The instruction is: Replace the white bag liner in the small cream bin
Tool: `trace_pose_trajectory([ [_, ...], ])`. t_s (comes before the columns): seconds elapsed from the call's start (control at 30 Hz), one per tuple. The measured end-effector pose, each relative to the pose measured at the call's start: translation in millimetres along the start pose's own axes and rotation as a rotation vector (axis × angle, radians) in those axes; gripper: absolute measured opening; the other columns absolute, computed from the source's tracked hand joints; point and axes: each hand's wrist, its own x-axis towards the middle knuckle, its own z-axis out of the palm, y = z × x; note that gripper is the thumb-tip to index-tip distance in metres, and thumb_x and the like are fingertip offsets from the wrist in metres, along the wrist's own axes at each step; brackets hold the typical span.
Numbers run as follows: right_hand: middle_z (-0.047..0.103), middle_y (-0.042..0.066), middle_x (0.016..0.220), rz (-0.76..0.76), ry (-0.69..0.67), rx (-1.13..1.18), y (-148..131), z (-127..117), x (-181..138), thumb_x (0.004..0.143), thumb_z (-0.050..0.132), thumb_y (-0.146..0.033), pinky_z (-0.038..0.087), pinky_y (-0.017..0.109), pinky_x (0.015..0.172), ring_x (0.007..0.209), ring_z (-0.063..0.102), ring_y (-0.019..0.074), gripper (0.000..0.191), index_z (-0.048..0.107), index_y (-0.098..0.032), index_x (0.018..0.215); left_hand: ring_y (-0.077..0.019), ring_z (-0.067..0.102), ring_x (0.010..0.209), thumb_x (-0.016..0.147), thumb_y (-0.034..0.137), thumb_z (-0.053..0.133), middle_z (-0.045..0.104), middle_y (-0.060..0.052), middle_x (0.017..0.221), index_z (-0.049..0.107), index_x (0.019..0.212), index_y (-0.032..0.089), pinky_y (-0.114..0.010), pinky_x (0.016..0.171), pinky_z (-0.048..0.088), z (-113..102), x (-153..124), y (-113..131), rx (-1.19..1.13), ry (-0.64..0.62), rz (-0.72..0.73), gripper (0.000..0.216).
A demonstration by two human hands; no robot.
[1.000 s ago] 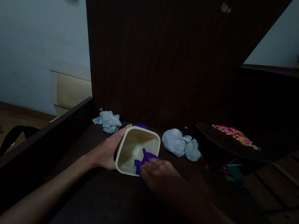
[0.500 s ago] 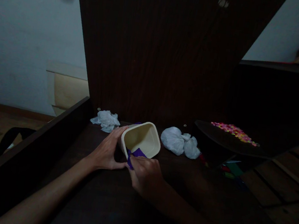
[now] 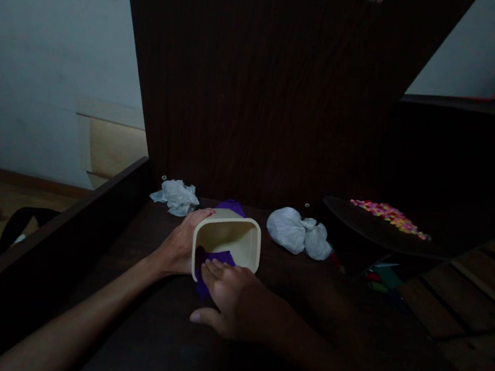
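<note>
A cream-coloured square-mouthed plastic container (image 3: 244, 241) lies tipped on the dark wooden surface, its opening facing me. My left hand (image 3: 179, 245) is wrapped round its left side and steadies it. Over the container's lower left rim, partly inside and partly hanging out, is a purple cloth-like sheet (image 3: 222, 257). The fingers of my right hand (image 3: 236, 300) reach into the mouth and press flat on this sheet, thumb stretched away to the left. More purple material (image 3: 232, 207) shows behind the container; whether it joins the sheet in front is hidden.
Crumpled white plastic (image 3: 177, 196) lies left of the container, and a knotted white plastic bag (image 3: 288, 230) to its right. Pink and yellow small pieces (image 3: 391, 218) cover a dark corner shelf (image 3: 339, 213). A tall dark panel (image 3: 260, 90) rises behind; a raised edge (image 3: 89, 213) bounds the left.
The container has turned more squarely towards me and shifted slightly left and down. My right hand has gone from pinching the purple sheet at the rim to pressing it with outstretched fingers.
</note>
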Motion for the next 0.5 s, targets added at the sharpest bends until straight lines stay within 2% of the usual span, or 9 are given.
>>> trace_pose_trajectory([
  [0.07,0.055,0.032,0.141,-0.001,-0.107,0.000,4.2,-6.0,10.4,0.083,0.067,-0.065,0.048,0.046,0.107,0.127,0.058,0.0391,0.088,0.056,0.005,0.135,-0.0435,0.048,0.137,0.075,0.044,0.079,0.047,-0.025,0.145,0.016,0.157,0.019,-0.065,0.109,0.045,0.1,2.3,2.5,-0.012,-0.003,0.029,0.107],
  [0.13,0.049,0.034,0.145,-0.003,-0.199,-0.021,8.6,-10.1,26.4,0.078,0.068,-0.071,0.043,0.045,0.112,0.134,0.051,0.0411,0.100,0.053,0.008,0.137,-0.0433,0.048,0.137,0.075,0.045,0.079,0.048,-0.024,0.145,0.018,0.157,0.020,-0.065,0.109,0.044,0.4,3.2,4.4,-0.017,0.003,0.037,0.105],
  [0.2,0.045,0.034,0.149,0.004,-0.286,-0.031,12.4,-11.4,44.4,0.078,0.064,-0.076,0.036,0.045,0.117,0.141,0.044,0.0421,0.105,0.051,0.008,0.141,-0.0432,0.049,0.137,0.073,0.046,0.080,0.049,-0.023,0.145,0.019,0.157,0.022,-0.066,0.110,0.044,0.6,2.9,5.3,-0.022,0.007,0.030,0.107],
  [0.3,0.047,0.031,0.150,0.026,-0.420,-0.004,15.3,-10.6,65.1,0.079,0.059,-0.079,0.031,0.047,0.120,0.144,0.039,0.0426,0.103,0.053,0.004,0.142,-0.0425,0.050,0.135,0.074,0.045,0.080,0.050,-0.022,0.145,0.018,0.157,0.022,-0.065,0.110,0.044,0.9,1.6,4.5,-0.025,0.006,0.023,0.106],
  [0.4,0.047,0.029,0.151,0.002,-0.419,0.033,13.8,-11.7,66.9,0.081,0.061,-0.075,0.032,0.047,0.120,0.145,0.039,0.0414,0.097,0.054,0.001,0.141,-0.0423,0.050,0.136,0.077,0.043,0.078,0.049,-0.023,0.145,0.019,0.157,0.021,-0.066,0.109,0.045,1.0,1.3,2.2,-0.022,0.008,0.036,0.102],
  [0.5,0.037,0.029,0.157,-0.051,-0.315,0.084,7.6,-17.3,46.0,0.080,0.067,-0.070,0.032,0.044,0.120,0.148,0.034,0.0391,0.104,0.042,0.002,0.149,-0.0425,0.049,0.136,0.079,0.040,0.076,0.049,-0.023,0.145,0.019,0.157,0.021,-0.065,0.108,0.046,0.1,1.9,-0.1,-0.026,0.003,0.052,0.098],
])
